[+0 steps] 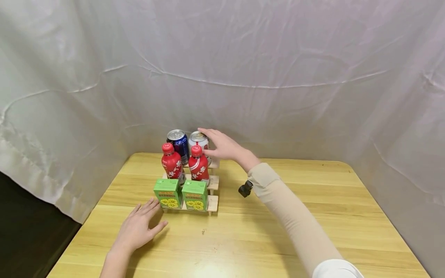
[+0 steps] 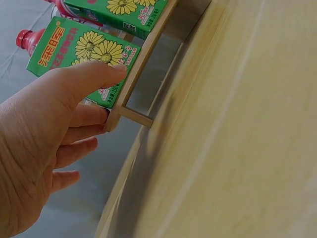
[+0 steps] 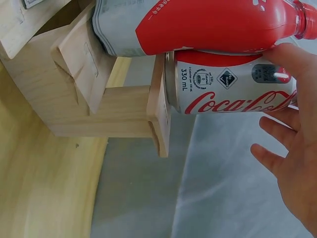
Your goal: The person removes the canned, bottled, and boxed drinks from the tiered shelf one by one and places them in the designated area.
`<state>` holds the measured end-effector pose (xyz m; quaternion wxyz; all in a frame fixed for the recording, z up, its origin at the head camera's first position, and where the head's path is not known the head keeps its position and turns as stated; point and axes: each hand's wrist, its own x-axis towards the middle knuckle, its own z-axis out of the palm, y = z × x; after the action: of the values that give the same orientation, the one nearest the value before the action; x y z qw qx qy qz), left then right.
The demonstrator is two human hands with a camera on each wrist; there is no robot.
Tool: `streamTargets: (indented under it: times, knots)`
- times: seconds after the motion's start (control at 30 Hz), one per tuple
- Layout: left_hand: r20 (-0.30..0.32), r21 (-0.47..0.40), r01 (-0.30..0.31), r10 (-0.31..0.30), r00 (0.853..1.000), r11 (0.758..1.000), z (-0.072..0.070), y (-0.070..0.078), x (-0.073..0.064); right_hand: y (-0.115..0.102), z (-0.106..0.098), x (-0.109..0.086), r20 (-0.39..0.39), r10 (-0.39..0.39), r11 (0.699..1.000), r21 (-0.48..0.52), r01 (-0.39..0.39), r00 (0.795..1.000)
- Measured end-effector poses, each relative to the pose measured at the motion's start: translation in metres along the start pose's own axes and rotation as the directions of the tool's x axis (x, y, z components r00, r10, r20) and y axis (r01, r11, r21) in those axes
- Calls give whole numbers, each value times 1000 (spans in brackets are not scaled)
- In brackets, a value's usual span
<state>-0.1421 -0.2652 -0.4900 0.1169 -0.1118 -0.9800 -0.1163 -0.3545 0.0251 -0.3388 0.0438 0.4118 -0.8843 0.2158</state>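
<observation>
A small wooden three-step rack (image 1: 213, 181) carries drinks in pairs. My right hand (image 1: 224, 144) is at the top step, thumb and fingers around the upper part of a white Coca-Cola can (image 3: 225, 87) that stands on the step. Beside this can is a dark blue can (image 1: 179, 144). Two red bottles (image 1: 172, 164) with red caps stand on the middle step. On the lowest step are two green drink cartons (image 1: 194, 195) with yellow flowers. My left hand (image 1: 137, 226) lies by the rack's front left corner, fingers extended, its thumb overlapping the left carton (image 2: 59, 44) in the left wrist view.
The rack stands on a light wooden table (image 1: 278, 239), toward its back left. Grey-white cloth (image 1: 264, 108) hangs behind and at both sides. A black strap piece (image 1: 246, 188) hangs by my right wrist. Dark cloth (image 1: 31, 231) shows at the lower left.
</observation>
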Motion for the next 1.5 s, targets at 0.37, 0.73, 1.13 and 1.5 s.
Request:
streamTargets:
  times: [0.37, 0.73, 1.13, 1.5]
  knots:
    - [-5, -2, -7, 7, 1000, 1000, -1, -1, 1, 1, 9, 5, -120, 11, 995, 95, 0, 993]
    - [-8, -11, -2, 2, 1000, 1000, 0, -1, 3, 3, 15, 4, -196, 63, 982, 189, -26, 978]
    - [-18, -13, -12, 11, 1000, 1000, 1, 2, 6, 10, 15, -3, -237, 88, 977, 209, -37, 967]
    - [-8, -16, -10, 10, 1000, 1000, 1, 3, 8, 16, 0, -24, -286, 69, 981, 196, -13, 956]
